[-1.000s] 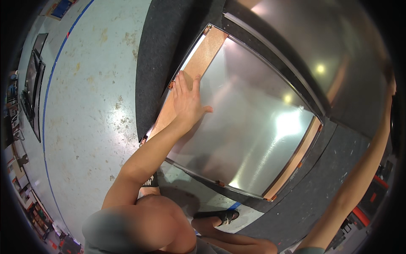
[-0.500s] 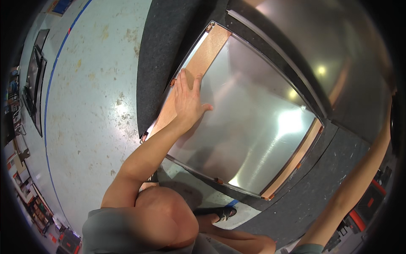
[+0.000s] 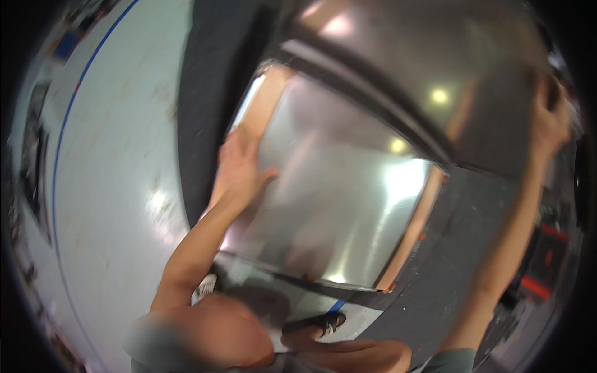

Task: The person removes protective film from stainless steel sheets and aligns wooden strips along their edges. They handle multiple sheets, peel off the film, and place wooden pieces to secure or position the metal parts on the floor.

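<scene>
A low frame holds a shiny metal sheet (image 3: 329, 186), with a light wood strip (image 3: 268, 96) along its left side and another wood strip (image 3: 407, 233) along its right. My left hand (image 3: 239, 168) lies flat on the left strip and the sheet's edge, fingers stretched and thumb apart, gripping nothing. Far to the right, my outstretched right hand (image 3: 550, 124) is at the side of a larger metal panel (image 3: 398, 68). Its fingers look bent but are smeared by motion, so whatever they hold cannot be made out. Small copper-coloured clips (image 3: 385, 290) sit on the frame's edge.
Dark matting (image 3: 205, 93) lies under the frame, over a pale, stained floor (image 3: 124, 124) with a blue tape line (image 3: 60, 149). A black and red case (image 3: 547, 261) stands at the right. Dark framed panels (image 3: 34, 155) stand at the far left.
My right hand has come into view at the far right, beside the larger panel. The whole view has shifted and blurred; my left hand stays flat on the wood strip.
</scene>
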Demonstrator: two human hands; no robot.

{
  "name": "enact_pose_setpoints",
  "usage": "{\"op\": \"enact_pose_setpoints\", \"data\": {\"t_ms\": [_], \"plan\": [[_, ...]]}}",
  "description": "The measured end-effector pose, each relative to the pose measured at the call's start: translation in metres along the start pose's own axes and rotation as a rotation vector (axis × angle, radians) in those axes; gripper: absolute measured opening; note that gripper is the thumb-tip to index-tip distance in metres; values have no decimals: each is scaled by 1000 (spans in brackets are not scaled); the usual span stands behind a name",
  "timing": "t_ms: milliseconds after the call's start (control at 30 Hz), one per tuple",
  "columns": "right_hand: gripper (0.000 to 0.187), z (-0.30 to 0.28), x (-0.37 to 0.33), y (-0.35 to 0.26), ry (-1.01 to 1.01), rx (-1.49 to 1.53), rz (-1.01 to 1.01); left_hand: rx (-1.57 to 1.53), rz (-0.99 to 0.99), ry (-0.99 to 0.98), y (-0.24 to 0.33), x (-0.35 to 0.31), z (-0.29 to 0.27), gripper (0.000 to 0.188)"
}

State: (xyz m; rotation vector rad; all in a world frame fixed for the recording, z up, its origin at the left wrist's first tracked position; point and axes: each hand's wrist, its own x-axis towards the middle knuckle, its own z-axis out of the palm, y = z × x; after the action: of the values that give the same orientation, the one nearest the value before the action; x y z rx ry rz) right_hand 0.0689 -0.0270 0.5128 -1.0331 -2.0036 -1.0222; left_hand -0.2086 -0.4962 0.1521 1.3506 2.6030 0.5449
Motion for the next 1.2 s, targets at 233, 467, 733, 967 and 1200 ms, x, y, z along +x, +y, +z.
{"op": "enact_pose_setpoints", "data": {"t_ms": [233, 467, 733, 967, 1200], "plan": [[66, -106, -68, -57, -11, 217, -58, -136, -304, 17, -71, 28, 8, 98], [66, -155, -108, -84, -40, 256, 64, -53, -444, -211, -80, 47, 36, 94], [60, -141, -102, -110, -26, 426, 162, -156, -487, -591, 18, 16, 56, 107], [43, -133, -94, -121, 113, 451, 203, -33, -531, -319, 139, -48, 99, 88], [27, -131, -89, -121, 180, 431, 198, -353, -347, -552, 213, -87, 94, 90]]}}
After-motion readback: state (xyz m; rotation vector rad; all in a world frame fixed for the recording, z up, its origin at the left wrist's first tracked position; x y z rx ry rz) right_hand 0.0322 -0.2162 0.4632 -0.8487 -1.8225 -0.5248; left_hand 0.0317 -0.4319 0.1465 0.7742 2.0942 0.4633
